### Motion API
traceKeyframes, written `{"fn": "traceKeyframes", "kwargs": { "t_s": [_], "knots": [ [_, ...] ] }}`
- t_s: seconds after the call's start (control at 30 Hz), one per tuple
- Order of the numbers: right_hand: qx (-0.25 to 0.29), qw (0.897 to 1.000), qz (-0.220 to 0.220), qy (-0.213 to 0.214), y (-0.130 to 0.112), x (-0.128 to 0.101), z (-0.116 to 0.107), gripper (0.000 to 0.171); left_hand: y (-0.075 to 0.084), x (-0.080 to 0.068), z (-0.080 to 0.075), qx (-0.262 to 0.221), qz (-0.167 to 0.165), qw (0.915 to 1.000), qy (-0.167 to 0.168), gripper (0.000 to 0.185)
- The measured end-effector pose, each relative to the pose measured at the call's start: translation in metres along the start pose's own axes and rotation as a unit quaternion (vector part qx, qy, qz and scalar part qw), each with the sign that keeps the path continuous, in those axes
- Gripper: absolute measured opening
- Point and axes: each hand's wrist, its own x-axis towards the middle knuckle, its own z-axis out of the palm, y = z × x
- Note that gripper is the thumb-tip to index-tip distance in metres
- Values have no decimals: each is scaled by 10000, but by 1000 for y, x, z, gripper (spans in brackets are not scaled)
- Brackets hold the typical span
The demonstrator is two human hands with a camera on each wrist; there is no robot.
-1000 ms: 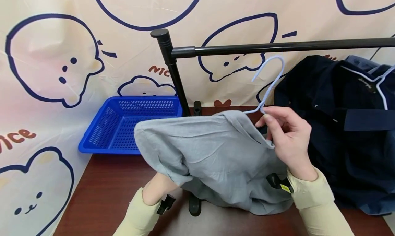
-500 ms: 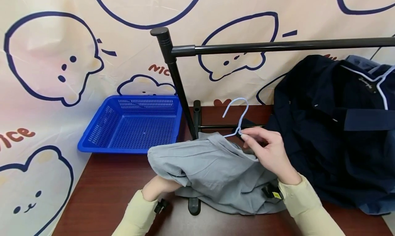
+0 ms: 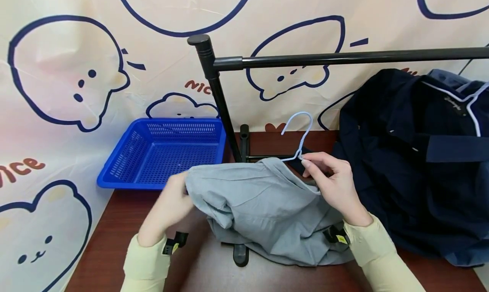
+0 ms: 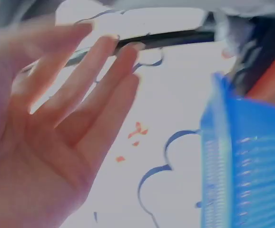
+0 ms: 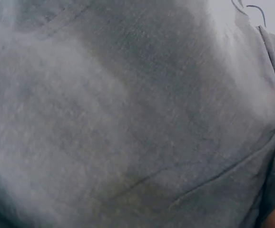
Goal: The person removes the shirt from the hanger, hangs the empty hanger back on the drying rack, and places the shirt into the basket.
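A grey shirt (image 3: 263,203) droops from a light blue hanger (image 3: 306,135), its left shoulder spread over one hanger arm. At the base of the hook my right hand (image 3: 336,186) pinches the hanger between thumb and fingers, right beside the shirt's collar. My left hand (image 3: 170,203) is at the shirt's left sleeve end, with its fingertips hidden behind the cloth in the head view. Seen from the left wrist, the left hand's fingers (image 4: 99,95) are extended and hold nothing. Grey shirt cloth (image 5: 137,109) fills most of the right wrist view.
A black rack rail (image 3: 344,57) crosses above the hands, joined to an upright post (image 3: 221,101). Behind the left hand sits a blue plastic basket (image 3: 126,156). Dark navy garments (image 3: 412,173) hang at the right. The brown table (image 3: 111,241) lies below.
The shirt and hanger have come down and leftward with the right hand, then risen slightly. My left hand has come out from under the sleeve and moved to its outer left end.
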Motion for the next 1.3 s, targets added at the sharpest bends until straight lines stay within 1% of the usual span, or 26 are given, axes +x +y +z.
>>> {"fn": "traceKeyframes", "kwargs": {
  "t_s": [0.07, 0.1, 0.13, 0.2, 0.23, 0.27, 0.3, 0.33, 0.4, 0.43, 0.5, 0.57, 0.6, 0.7, 0.83, 1.03, 1.17, 1.3],
  "knots": [
    [5, 10000, 70, 2, 0, 1, 1, 19, 6, 1, -3, -153, 113, 9990, 395, 28],
    [-29, 10000, 90, -5, 0, 1, 2, 20, 12, 2, -5, -340, 191, 9963, 769, 33],
    [-41, 9999, 133, -21, 0, 2, 3, 20, 18, 3, -6, -556, 273, 9922, 1079, 34],
    [-93, 9998, 180, -56, -1, 3, 6, 20, 30, 4, -6, -676, 516, 9821, 1681, 33],
    [-157, 9997, 185, -75, -1, 4, 8, 20, 35, 5, -5, -662, 637, 9781, 1866, 31],
    [-210, 9996, 178, -101, -1, 4, 10, 21, 39, 5, -3, -602, 737, 9762, 1951, 30],
    [-276, 9994, 157, -130, -1, 4, 12, 21, 43, 5, 0, -451, 832, 9764, 1939, 28],
    [-317, 9993, 143, -154, -1, 5, 14, 22, 46, 6, 4, -208, 931, 9779, 1858, 27],
    [-390, 9990, 95, -219, -1, 5, 18, 21, 48, 7, 14, 370, 1097, 9810, 1559, 26],
    [-418, 9987, 89, -264, 0, 5, 21, 21, 48, 8, 19, 620, 1141, 9823, 1347, 26],
    [-452, 9982, 103, -382, -1, 5, 25, 20, 46, 9, 30, 1017, 1129, 9835, 984, 26],
    [-493, 9973, 132, -527, -2, 5, 28, 18, 42, 9, 41, 1327, 1029, 9830, 750, 26],
    [-547, 9966, 137, -596, -2, 5, 29, 17, 39, 10, 46, 1404, 980, 9829, 676, 26],
    [-726, 9943, 146, -768, -2, 4, 31, 16, 31, 10, 58, 1537, 900, 9824, 568, 27],
    [-980, 9922, 131, -764, -2, 5, 34, 14, 24, 11, 68, 1551, 1041, 9803, 637, 27],
    [-1125, 9926, 77, -446, -5, 11, 40, 6, 25, 13, 75, 1441, 1256, 9778, 856, 23],
    [-1141, 9929, 41, -344, -7, 14, 43, 6, 27, 13, 78, 1377, 1240, 9784, 912, 23],
    [-1078, 9937, -12, -314, -9, 15, 43, 8, 28, 13, 78, 1259, 1200, 9806, 901, 22]
  ]
}}
